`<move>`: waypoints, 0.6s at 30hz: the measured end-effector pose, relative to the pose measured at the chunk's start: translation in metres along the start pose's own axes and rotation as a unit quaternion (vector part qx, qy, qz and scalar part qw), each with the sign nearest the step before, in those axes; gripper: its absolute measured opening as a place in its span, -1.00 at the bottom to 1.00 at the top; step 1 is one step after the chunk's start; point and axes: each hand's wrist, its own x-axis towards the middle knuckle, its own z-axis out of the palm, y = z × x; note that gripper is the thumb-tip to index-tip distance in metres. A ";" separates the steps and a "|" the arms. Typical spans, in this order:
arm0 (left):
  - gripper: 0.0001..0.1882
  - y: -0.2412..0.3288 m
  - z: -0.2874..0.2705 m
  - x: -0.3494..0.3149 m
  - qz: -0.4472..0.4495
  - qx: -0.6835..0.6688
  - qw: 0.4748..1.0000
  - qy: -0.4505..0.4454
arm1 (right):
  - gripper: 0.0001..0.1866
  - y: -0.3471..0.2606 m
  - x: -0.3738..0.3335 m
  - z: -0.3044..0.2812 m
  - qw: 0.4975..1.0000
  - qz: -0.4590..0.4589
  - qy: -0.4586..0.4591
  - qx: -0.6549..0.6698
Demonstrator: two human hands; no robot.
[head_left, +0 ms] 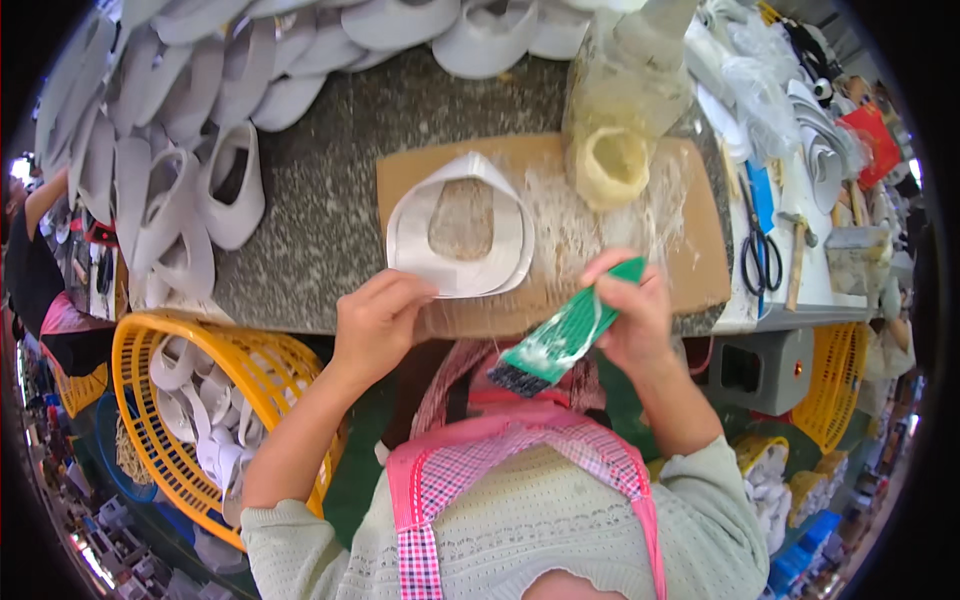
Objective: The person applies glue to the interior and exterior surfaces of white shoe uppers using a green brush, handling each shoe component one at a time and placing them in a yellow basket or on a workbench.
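Observation:
My left hand (378,322) pinches the lower left edge of a white shoe upper (510,235), a curved piece with an oval opening. It lies on a brown cardboard sheet (700,250) smeared with something whitish. In my right hand (637,312) is a green-handled brush (565,328), its dark bristles pointing down and left. White residue streaks the handle. The brush is held over the near edge of the cardboard, apart from the upper. Beyond my right hand lies a cloudy, crusted container (612,170) with its round mouth towards me.
White shoe uppers (235,185) pile up along the left and back of the speckled worktop (310,220). Black scissors (760,262) and a wooden-handled tool (797,265) lie at the right. A yellow basket (190,470) of white pieces stands lower left. Another person's arm (45,195) shows far left.

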 end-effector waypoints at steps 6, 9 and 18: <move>-0.91 0.031 -0.081 0.112 -0.216 -0.239 0.947 0.006 | -0.88 0.052 -0.003 -0.048 0.996 -0.046 0.059 -0.046; -0.84 0.066 -0.140 0.194 -0.106 -0.260 0.959 0.046 | -0.89 0.049 -0.003 -0.048 0.998 -0.026 0.057 0.026; -0.82 0.114 -0.123 0.385 -0.017 -0.589 0.775 0.230 | -0.87 0.047 0.000 -0.047 0.996 -0.016 0.025 0.085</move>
